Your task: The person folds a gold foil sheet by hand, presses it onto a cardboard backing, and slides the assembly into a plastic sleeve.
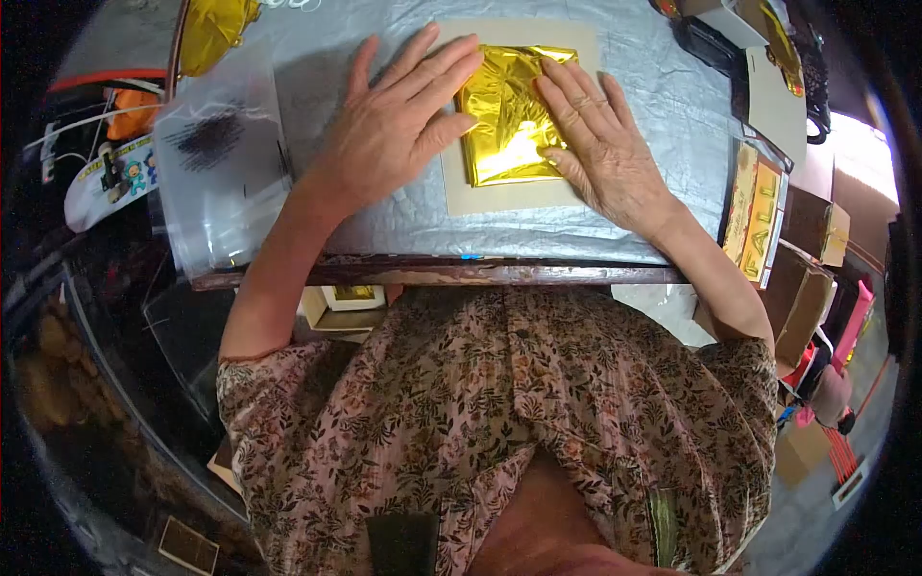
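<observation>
- A folded, shiny gold foil sheet point(509, 120) lies near the middle of the table, its surface creased and catching bright light toward its near edge.
- Beneath it sits a beige card point(471, 201), larger than the foil, with a bare border showing along the near and left sides.
- The left hand point(399, 125) is palm down, fingers spread, its index and middle fingertips at the foil's far left corner and its thumb tip at the left edge; it pinches nothing.
- The right hand point(610, 158) lies spread over the foil's right part, fingers and thumb resting on it; how hard either hand presses, I cannot tell.
- The step in hand looks like flattening or squaring the foil on the card. A next move would seem to call for light, even pressure outward from the middle, with one hand steadying an edge so that the thin sheet neither slides nor tears.
- Around them spreads a silver-grey table cover point(384, 230), bounded on the near side by a worn wooden edge point(499, 276).
- To the left lies a clear plastic bag point(226, 182) with a dark printed patch; farther off is another gold foil piece point(213, 34).
- To the right, a box with yellow lettering point(759, 223) stands by the table's edge.
</observation>
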Motion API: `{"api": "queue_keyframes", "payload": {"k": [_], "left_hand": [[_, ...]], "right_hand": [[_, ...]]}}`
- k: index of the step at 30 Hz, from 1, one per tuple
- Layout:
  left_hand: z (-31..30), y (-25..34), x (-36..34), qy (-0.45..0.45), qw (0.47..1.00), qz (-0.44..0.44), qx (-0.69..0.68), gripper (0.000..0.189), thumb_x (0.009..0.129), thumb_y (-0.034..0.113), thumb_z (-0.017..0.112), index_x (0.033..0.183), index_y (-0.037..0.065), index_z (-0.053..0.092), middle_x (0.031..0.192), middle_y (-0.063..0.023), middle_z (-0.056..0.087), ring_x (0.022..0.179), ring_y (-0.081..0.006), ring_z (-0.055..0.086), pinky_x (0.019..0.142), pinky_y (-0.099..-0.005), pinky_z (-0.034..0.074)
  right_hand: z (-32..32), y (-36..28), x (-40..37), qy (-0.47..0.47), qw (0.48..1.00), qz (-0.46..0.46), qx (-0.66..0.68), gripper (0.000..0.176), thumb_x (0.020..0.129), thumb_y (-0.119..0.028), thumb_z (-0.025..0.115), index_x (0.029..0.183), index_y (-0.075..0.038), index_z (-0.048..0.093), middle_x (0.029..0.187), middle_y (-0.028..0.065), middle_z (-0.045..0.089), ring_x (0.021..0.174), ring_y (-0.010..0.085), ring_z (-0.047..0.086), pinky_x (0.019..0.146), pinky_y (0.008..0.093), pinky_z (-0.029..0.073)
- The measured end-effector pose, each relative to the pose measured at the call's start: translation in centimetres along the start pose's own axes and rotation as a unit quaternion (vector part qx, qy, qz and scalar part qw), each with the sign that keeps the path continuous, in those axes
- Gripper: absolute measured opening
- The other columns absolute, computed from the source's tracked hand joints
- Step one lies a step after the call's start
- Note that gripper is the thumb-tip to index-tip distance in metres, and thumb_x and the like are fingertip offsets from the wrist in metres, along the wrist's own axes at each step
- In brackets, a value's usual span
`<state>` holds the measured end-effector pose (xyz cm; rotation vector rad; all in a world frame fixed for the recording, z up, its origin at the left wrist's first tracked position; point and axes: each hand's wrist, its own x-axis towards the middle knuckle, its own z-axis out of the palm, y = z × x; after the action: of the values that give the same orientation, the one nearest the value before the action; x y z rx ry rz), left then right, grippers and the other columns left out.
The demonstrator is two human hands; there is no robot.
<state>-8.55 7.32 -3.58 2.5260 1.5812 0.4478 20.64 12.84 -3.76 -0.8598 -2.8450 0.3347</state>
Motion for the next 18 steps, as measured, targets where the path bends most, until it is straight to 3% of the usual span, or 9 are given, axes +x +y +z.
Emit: {"api": "queue_keyframes", "payload": {"k": [2, 4, 14, 17, 18], "left_hand": [[-0.1, 0.2, 0.0, -0.002, 1.0, 0.001, 0.007, 0.069, 0.1, 0.052, 0.058, 0.156, 0.013, 0.046, 0.166, -0.0012, 0.038, 0.155, -0.0277, 0.031, 0.125, -0.0612, 0.014], [0.0, 0.4, -0.2, -0.023, 1.0, 0.0, -0.002, 0.077, 0.098, 0.047, 0.064, 0.162, 0.014, 0.036, 0.17, -0.0011, 0.03, 0.158, -0.0306, 0.022, 0.125, -0.0631, 0.008], [0.5, -0.3, -0.4, 0.024, 0.998, 0.059, 0.027, 0.082, 0.096, 0.053, 0.064, 0.162, 0.016, 0.034, 0.17, -0.0004, 0.03, 0.158, -0.0301, 0.023, 0.123, -0.0665, 0.007], [-0.6, 0.6, -0.4, 0.003, 0.994, 0.056, 0.099, 0.078, 0.1, 0.049, 0.06, 0.163, 0.013, 0.032, 0.17, -0.0044, 0.029, 0.158, -0.0308, 0.024, 0.125, -0.0611, 0.013], [-2.2, 1.1, 0.0, -0.064, 0.995, 0.024, 0.078, 0.086, 0.098, 0.052, 0.061, 0.164, 0.011, 0.025, 0.171, -0.0087, 0.026, 0.158, -0.0326, 0.021, 0.125, -0.0624, 0.012]], "right_hand": [[0.0, 0.1, 0.1, 0.003, 1.0, -0.004, -0.004, 0.07, 0.105, -0.038, 0.053, 0.164, -0.008, 0.028, 0.17, 0.0139, 0.026, 0.157, 0.0326, 0.024, 0.128, 0.0519, 0.016], [0.2, 0.1, -0.1, 0.004, 1.0, -0.004, -0.006, 0.069, 0.106, -0.037, 0.053, 0.164, -0.009, 0.028, 0.17, 0.0137, 0.026, 0.157, 0.0326, 0.025, 0.128, 0.0518, 0.016], [0.3, 1.1, -0.3, 0.018, 0.997, -0.051, -0.056, 0.066, 0.109, -0.039, 0.046, 0.165, -0.01, 0.025, 0.169, 0.0133, 0.026, 0.157, 0.0305, 0.024, 0.129, 0.0512, 0.014], [0.4, 1.3, -0.3, 0.017, 0.996, -0.056, -0.063, 0.065, 0.109, -0.038, 0.044, 0.164, -0.009, 0.025, 0.169, 0.0129, 0.026, 0.158, 0.0284, 0.023, 0.129, 0.0511, 0.014], [0.4, 1.3, -0.3, 0.024, 0.996, -0.062, -0.063, 0.064, 0.11, -0.038, 0.044, 0.164, -0.009, 0.025, 0.169, 0.0126, 0.026, 0.158, 0.0278, 0.023, 0.129, 0.0512, 0.014]]}}
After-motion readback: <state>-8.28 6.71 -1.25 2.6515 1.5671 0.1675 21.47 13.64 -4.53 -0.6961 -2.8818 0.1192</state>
